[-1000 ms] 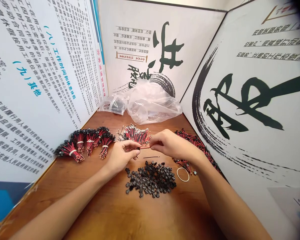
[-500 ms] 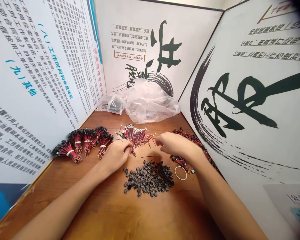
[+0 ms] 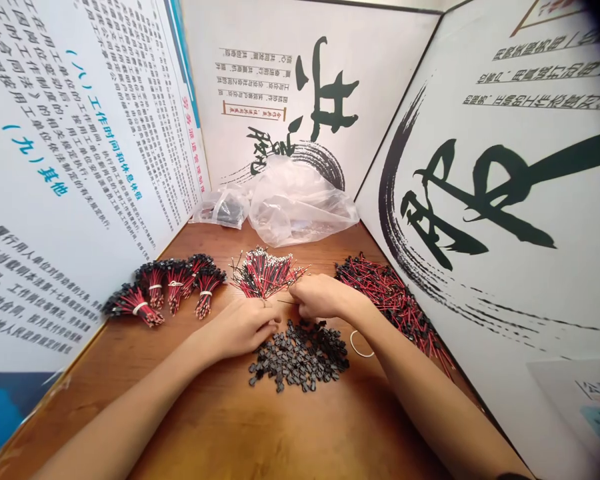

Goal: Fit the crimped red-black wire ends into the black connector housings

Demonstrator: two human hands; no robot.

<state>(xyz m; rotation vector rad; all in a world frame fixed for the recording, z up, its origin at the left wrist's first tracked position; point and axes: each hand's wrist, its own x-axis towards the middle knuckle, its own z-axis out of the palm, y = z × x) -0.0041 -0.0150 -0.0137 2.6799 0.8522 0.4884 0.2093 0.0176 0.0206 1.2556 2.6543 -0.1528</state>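
Right hand (image 3: pixel 317 297) drawn in leftward since half second ago, now just beside left hand (image 3: pixel 245 325); heap of red-black wires (image 3: pixel 395 300) at right uncovered. Right fingers curled over thin wire (image 3: pixel 284 302), actual pinch cannot tell. Left fingertips bent at edge of black connector pile (image 3: pixel 300 353), hold cannot tell. Loose wire bunch (image 3: pixel 267 272) just beyond both hands. Tied bundles (image 3: pixel 173 283) far left, rubber band (image 3: pixel 357 341) under right forearm, plastic bags (image 3: pixel 300 207) behind.

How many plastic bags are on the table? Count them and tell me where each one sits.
2. The small bag lies in the far left corner of the table; the big crumpled bag sits just right of it. Another could be hidden behind the big one.
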